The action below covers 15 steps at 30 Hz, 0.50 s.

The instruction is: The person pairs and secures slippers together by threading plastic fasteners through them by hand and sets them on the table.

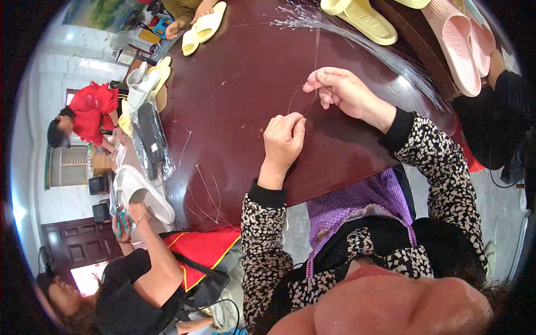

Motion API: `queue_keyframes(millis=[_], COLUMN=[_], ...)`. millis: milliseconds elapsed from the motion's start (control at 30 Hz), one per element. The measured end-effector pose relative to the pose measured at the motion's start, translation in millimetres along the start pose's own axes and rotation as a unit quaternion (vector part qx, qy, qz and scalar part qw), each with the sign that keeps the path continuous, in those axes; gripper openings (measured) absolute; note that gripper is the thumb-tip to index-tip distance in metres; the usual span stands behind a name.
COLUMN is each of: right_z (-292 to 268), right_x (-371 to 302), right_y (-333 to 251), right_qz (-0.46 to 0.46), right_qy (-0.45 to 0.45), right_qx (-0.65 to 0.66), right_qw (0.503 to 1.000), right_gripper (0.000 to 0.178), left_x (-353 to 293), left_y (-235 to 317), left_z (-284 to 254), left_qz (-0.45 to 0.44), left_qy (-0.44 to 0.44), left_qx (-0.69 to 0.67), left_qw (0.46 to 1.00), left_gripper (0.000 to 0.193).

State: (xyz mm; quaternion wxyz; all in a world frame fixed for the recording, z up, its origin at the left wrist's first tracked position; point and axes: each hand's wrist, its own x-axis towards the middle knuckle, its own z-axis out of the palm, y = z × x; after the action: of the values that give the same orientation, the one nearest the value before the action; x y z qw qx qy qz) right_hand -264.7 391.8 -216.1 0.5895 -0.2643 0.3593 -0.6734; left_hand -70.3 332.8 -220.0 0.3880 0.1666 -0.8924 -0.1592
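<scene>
Above the dark red table [240, 111], a thin, thread-like strand [291, 100] curves in a loop between my two hands. My left hand [282, 142] is closed, with thumb and forefinger pinching the strand's lower part. Slightly higher and to the right, my right hand [349, 95] pinches it between thumb and fingertips. A bundle of similar thin clear strands [385, 53] lies beyond my right hand, its far tips fanned out with small pale ends. Loose strands [216, 192] rest on the tabletop to the left.
Yellow slippers [363, 22] and pink slippers [455, 47] sit at the far right. Along the left edge are a white slipper [142, 192], a dark slipper in clear plastic [149, 134] and other pale pairs. A co-worker at lower left holds scissors [124, 219]; others work farther off.
</scene>
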Motion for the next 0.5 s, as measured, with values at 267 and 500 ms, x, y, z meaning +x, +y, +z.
queue_keyframes(millis=[267,500], right_z=[-2.1,2.6], right_x=[-1.5,-4.2], right_y=[-0.8,-1.1], right_qz=[0.020,0.004], right_qy=[-0.009,0.021], right_qx=[0.028,-0.010], right_qw=[0.999,1.000], right_gripper=[0.015,0.014], left_x=[0.2,0.2], left_y=[-0.9,-4.3], left_z=[0.6,-2.4], left_qz=[0.005,0.005], left_qy=[-0.009,-0.018], left_qx=[0.000,0.003], left_qw=[1.000,1.000], left_gripper=[0.009,0.007])
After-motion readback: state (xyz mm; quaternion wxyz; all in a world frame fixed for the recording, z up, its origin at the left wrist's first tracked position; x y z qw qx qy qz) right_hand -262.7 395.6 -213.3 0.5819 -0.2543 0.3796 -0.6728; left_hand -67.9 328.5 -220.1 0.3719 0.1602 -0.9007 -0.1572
